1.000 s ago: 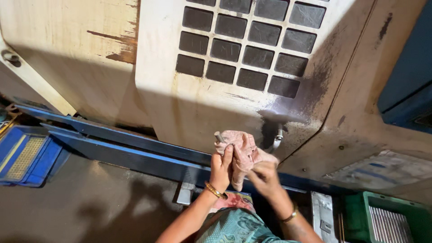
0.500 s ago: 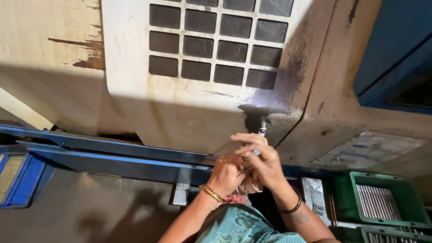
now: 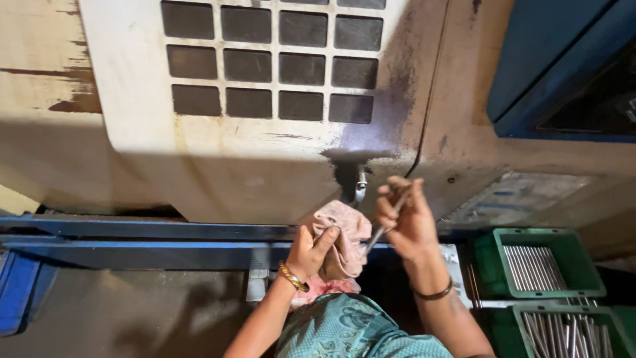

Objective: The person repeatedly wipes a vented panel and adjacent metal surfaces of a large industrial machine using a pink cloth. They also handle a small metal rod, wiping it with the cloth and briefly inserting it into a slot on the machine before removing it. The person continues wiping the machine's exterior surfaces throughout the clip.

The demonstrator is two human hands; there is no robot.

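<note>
My left hand (image 3: 310, 249) grips a crumpled pink cloth (image 3: 344, 235) just below the cream machine housing (image 3: 218, 166). My right hand (image 3: 409, 219) pinches a thin metal rod (image 3: 384, 225), whose lower end reaches into the cloth. Both hands are close together under a small metal hook or latch (image 3: 360, 185) that hangs from a dark, grimy patch on the housing. A gold bangle sits on the left wrist and a dark band on the right.
A grid of dark square vents (image 3: 271, 59) fills the upper housing. A blue steel rail (image 3: 132, 235) runs along the machine's base. Two green crates (image 3: 550, 262) with several metal rods stand at the lower right. A blue panel (image 3: 563, 59) is at the upper right.
The view shifted left and closer. The cloth was held up in both hands; now the left hand holds it alone while the right hand has drawn a metal rod out beside it.
</note>
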